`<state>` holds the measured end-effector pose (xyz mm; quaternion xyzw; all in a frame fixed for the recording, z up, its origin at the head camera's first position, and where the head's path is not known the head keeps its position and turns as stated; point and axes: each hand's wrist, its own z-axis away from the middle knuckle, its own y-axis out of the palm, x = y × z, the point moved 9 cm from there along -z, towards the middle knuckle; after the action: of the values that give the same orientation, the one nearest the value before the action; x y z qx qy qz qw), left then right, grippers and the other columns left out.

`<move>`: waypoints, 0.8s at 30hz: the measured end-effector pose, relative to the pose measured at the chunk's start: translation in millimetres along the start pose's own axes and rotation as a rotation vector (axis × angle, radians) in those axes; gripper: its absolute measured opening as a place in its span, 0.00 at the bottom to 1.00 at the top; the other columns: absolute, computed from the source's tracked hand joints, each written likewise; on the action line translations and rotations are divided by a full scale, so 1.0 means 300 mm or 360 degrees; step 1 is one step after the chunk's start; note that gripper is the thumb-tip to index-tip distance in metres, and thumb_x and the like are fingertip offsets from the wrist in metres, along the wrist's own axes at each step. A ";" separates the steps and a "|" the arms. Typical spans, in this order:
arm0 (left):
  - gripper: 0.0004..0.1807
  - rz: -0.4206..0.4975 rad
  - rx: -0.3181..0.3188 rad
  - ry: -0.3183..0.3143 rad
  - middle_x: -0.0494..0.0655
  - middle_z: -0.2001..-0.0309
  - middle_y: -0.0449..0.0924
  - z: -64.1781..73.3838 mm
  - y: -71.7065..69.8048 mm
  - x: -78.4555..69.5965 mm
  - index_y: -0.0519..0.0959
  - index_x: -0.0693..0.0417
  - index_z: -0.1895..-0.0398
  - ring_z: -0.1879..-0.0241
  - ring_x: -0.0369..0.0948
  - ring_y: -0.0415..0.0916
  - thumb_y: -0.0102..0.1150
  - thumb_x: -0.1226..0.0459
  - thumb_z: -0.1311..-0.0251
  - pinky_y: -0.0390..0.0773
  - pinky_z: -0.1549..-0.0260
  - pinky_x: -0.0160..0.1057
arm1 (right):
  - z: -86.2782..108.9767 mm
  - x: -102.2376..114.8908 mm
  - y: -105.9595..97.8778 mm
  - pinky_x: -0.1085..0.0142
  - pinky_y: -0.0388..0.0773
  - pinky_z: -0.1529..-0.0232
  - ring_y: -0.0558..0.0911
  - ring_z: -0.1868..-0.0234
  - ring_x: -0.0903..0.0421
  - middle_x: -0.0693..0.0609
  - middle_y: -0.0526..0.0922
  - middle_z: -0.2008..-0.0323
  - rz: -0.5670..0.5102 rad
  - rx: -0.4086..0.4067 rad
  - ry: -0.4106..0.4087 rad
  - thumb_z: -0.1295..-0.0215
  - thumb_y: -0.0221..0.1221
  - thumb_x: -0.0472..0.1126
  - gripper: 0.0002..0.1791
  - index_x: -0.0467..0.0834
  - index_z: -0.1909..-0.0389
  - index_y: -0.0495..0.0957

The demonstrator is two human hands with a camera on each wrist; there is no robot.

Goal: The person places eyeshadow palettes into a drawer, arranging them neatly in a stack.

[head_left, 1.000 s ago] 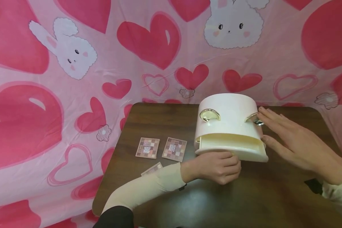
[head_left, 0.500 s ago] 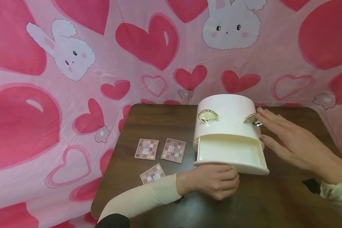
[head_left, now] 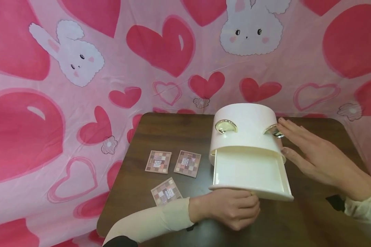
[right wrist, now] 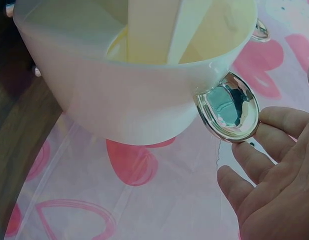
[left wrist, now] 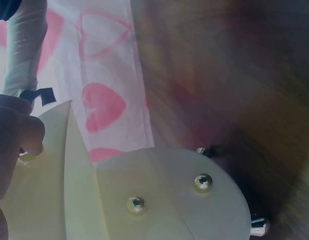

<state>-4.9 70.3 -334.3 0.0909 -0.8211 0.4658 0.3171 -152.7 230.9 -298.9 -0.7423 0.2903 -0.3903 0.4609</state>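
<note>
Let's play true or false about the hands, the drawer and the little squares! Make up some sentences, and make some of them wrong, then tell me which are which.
1. The drawer of the white box is pulled out. True.
2. The left hand holds the drawer's knob. True.
3. The right hand is inside the drawer. False: its fingertips are at a shiny curved piece on the box.
4. Three checkered palettes lie on the brown table. True.
5. One palette lies inside the drawer. False: all three that show are on the table.
6. The cloth behind is blue with stars. False: it is pink with hearts and bunnies.
</note>
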 end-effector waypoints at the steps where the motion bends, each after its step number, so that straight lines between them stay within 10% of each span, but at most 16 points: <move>1: 0.16 0.0001 0.0013 0.0001 0.50 0.66 0.79 0.001 0.001 -0.005 0.80 0.62 0.66 0.63 0.45 0.74 0.39 0.68 0.38 0.73 0.62 0.36 | -0.001 0.000 0.000 0.73 0.46 0.37 0.54 0.33 0.57 0.56 0.51 0.31 0.0003 -0.0005 -0.0004 0.40 0.59 0.44 0.37 0.52 0.31 0.55; 24: 0.16 0.0110 0.0098 -0.0016 0.46 0.66 0.78 0.016 0.036 -0.060 0.79 0.59 0.65 0.64 0.44 0.74 0.37 0.69 0.37 0.73 0.64 0.36 | -0.001 -0.003 0.010 0.74 0.48 0.38 0.55 0.34 0.57 0.55 0.51 0.31 0.0003 -0.0024 -0.0015 0.42 0.60 0.44 0.39 0.52 0.31 0.54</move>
<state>2.5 69.7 -354.5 0.0745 -0.8106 0.5011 0.2938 -153.6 230.3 -302.0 -0.7473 0.2917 -0.3840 0.4572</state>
